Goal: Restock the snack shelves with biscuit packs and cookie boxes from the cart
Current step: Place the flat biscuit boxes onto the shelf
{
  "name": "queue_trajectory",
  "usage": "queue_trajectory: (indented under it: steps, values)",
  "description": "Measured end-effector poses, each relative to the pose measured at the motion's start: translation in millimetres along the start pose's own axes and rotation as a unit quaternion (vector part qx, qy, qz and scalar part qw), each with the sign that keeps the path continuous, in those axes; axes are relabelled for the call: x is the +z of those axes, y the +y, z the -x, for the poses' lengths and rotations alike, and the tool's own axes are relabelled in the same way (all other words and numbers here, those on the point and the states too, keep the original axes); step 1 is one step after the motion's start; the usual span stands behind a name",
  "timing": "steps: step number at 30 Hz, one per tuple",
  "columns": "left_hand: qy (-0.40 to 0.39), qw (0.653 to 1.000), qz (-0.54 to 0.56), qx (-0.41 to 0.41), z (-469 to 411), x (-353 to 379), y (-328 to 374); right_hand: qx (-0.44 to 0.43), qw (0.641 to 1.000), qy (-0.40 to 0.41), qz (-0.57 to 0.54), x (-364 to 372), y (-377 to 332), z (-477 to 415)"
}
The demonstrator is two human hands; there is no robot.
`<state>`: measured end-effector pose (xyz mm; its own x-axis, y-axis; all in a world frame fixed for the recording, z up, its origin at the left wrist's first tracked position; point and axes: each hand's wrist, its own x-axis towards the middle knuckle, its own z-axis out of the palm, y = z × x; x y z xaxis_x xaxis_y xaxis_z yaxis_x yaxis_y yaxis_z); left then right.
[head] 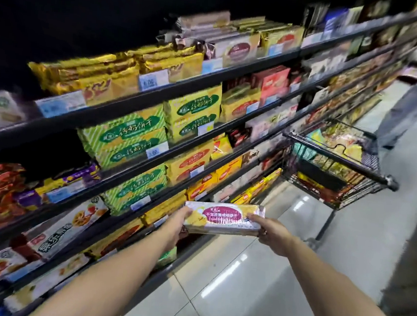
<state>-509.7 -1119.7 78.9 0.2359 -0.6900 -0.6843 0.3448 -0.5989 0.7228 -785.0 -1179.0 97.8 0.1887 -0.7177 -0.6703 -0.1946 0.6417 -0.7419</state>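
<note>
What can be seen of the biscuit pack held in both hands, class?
The biscuit pack is a long, flat packet in shiny wrap, pale lilac with a purple label and pictured yellow biscuits. It is held roughly level beside the lower shelves; the left hand grips one end, the right hand the other.

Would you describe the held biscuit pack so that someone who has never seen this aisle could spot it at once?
Find the snack shelves on the left, with the wire cart ahead. Low in front of them, the left hand and right hand grip one flat pack by its ends. It is silvery with a magenta label, unlike the yellow, green and red shelved packs.
</note>
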Motion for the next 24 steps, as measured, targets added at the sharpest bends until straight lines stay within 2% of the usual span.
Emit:
queue_trajectory:
  steps: [5,12,18,24]
  values:
    - [-0.034,0.999,-0.030,0.013,-45,46,36,-0.004,0.999,0.031,-0.026,-33,-37,-33]
    - [-0.040,0.998,-0.044,0.020,-84,111,66,-0.003,1.000,0.019,-0.006,-88,-69,-77]
    - [-0.011,0.996,-0.072,0.055,-99,171,83,-0.028,1.000,-0.012,0.004,-146,-104,-115]
    - [0.045,0.993,-0.031,0.108,-91,243,101,-0.068,0.995,-0.074,0.026,-218,-150,-142]
